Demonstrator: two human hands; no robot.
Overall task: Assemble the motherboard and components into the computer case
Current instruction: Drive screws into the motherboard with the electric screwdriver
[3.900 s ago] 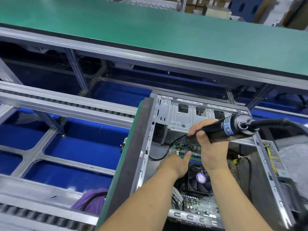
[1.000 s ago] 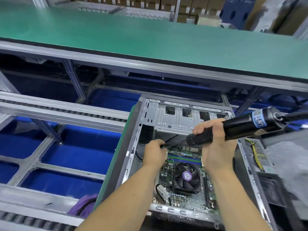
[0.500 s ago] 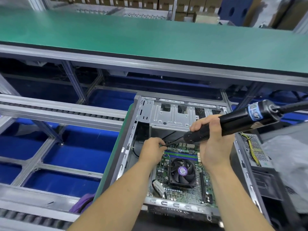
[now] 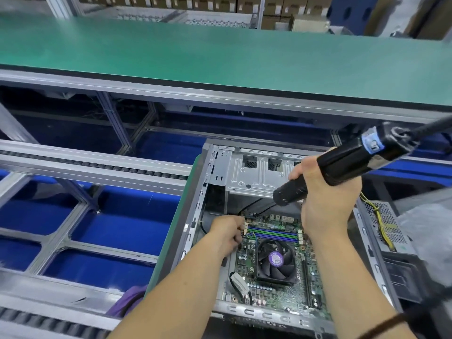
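Your right hand (image 4: 326,199) was wrapped round the screwdriver (image 4: 342,165), held clear above the motherboard (image 4: 276,287) — probably so your left hand (image 4: 226,234), fingers curled as if pinching a wire (image 4: 253,237) at the board's far-left corner, had room. The screwdriver's long axis slanted, nose down-left toward that corner. The board lay flat inside the case (image 4: 195,216).

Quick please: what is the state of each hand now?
Left hand: fingers curled at the motherboard edge; holding anything cannot be told.
Right hand: grips the electric screwdriver.
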